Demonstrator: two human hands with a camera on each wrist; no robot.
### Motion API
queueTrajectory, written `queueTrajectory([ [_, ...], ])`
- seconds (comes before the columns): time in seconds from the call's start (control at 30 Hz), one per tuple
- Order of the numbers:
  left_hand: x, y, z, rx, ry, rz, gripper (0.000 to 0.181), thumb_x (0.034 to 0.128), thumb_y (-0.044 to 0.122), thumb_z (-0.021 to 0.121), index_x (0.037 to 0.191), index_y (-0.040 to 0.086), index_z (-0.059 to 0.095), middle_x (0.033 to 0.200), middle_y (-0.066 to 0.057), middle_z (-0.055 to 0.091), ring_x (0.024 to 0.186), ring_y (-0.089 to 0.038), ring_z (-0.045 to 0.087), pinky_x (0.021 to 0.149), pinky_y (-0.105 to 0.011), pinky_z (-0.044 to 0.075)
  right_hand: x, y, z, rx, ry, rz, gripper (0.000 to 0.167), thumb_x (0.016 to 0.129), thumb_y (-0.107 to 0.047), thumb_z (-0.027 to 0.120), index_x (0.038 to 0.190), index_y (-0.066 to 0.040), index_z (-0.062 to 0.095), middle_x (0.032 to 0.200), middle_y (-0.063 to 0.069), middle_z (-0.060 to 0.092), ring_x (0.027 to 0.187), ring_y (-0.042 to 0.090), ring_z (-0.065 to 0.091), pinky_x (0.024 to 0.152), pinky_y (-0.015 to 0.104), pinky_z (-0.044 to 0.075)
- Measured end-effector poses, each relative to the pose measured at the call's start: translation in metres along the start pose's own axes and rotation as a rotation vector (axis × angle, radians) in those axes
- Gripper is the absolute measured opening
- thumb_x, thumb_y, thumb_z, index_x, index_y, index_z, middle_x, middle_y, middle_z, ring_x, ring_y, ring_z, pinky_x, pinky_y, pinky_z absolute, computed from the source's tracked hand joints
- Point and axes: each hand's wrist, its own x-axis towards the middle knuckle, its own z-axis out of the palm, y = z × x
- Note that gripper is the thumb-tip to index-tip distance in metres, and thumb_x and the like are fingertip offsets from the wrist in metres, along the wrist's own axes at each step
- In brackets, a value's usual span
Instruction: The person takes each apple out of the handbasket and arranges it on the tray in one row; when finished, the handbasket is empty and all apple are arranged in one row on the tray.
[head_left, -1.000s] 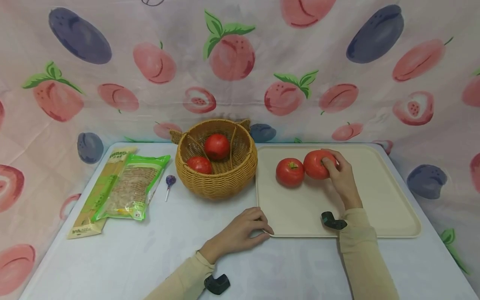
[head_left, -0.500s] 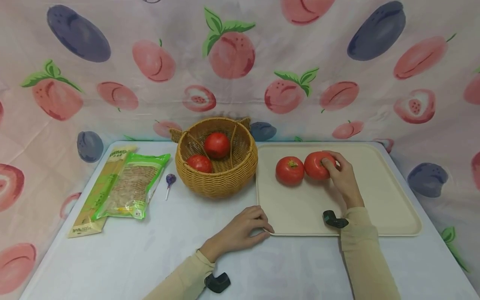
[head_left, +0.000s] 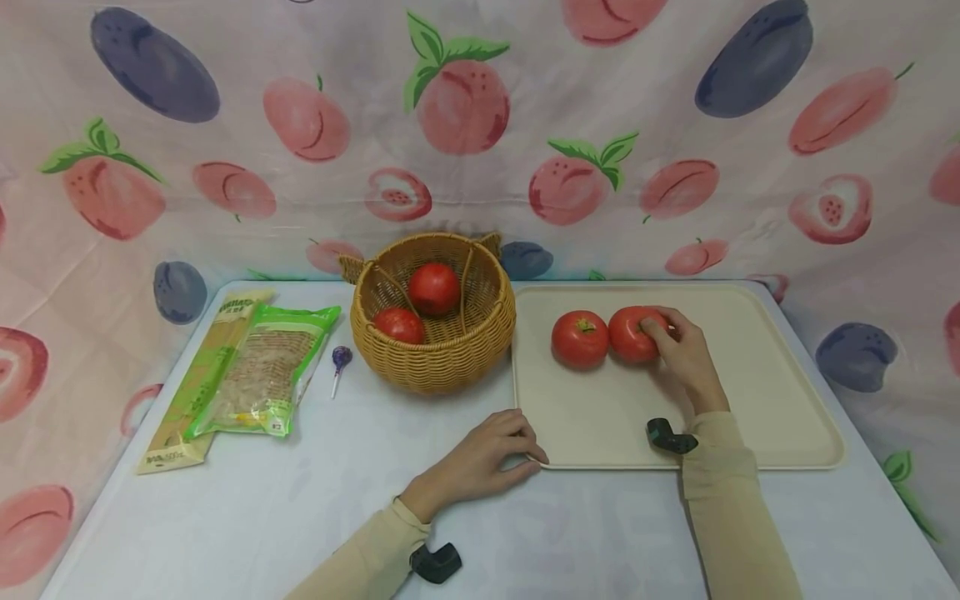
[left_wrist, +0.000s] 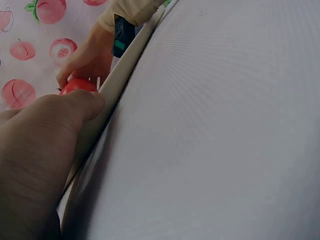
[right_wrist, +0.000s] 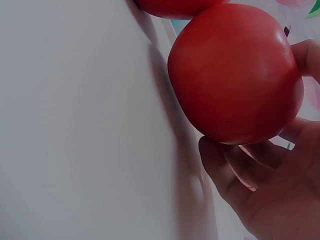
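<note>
My right hand (head_left: 686, 354) holds a red tomato (head_left: 630, 333) on the beige tray (head_left: 780, 392), fingers behind it and thumb on its near side. In the right wrist view this tomato (right_wrist: 235, 75) fills the upper middle, low over the tray surface, with the fingers curved along its side. Just left of it sits a second tomato (head_left: 580, 340) with a green stem end. My left hand (head_left: 487, 458) rests at the tray's near left corner, its fingers loosely bent against the rim. In the left wrist view the left thumb (left_wrist: 87, 104) lies beside the tray edge (left_wrist: 112, 87).
Left of the tray stands a wicker basket (head_left: 431, 371) with two red fruits (head_left: 433, 288) inside. Farther left lie a lollipop (head_left: 341, 358), a clear green-edged food packet (head_left: 266, 371) and a long yellow-green packet (head_left: 180, 425). A fruit-print cloth (head_left: 480, 192) hangs behind.
The right hand has lowered the tomato slightly onto the tray, beside the second tomato. The left hand stays at the tray corner.
</note>
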Motion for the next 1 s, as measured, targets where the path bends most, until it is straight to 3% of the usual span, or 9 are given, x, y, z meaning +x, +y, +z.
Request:
queueTrajectory([
  [0.23, 0.0001, -0.0004, 0.0002, 0.002, -0.008, -0.004, 0.010, 0.0894, 0.025, 0.064, 0.096, 0.026, 0.071, 0.093, 0.013, 0.055, 0.101, -0.002, 0.047, 0.096, -0.021, 0.038, -0.0012, 0.0007, -0.0014, -0.002, -0.034, 0.026, 0.059, 0.094, -0.052, 0.047, 0.134, -0.008, 0.048, 0.139, 0.018, 0.047, 0.130, 0.033, 0.039, 0.105, 0.051, 0.032],
  [0.53, -0.0002, 0.0005, -0.0002, 0.000, -0.006, -0.003, 0.010, 0.0894, 0.025, 0.064, 0.096, 0.026, 0.072, 0.093, 0.013, 0.056, 0.100, -0.003, 0.047, 0.096, -0.022, 0.038, -0.0010, -0.0015, -0.0034, -0.038, -0.070, 0.035, 0.064, 0.095, -0.052, 0.044, 0.137, -0.005, 0.046, 0.141, 0.022, 0.045, 0.135, 0.038, 0.034, 0.112, 0.054, 0.023],
  [1.0, 0.0003, 0.0007, 0.0001, -0.015, 0.008, 0.003, 0.010, 0.0888, 0.024, 0.065, 0.096, 0.025, 0.072, 0.092, 0.013, 0.055, 0.099, -0.002, 0.048, 0.094, -0.021, 0.039, -0.0020, -0.0007, -0.0055, -0.008, -0.083, 0.022, 0.062, 0.094, -0.052, 0.046, 0.138, -0.008, 0.043, 0.143, 0.020, 0.042, 0.136, 0.036, 0.033, 0.112, 0.054, 0.023],
])
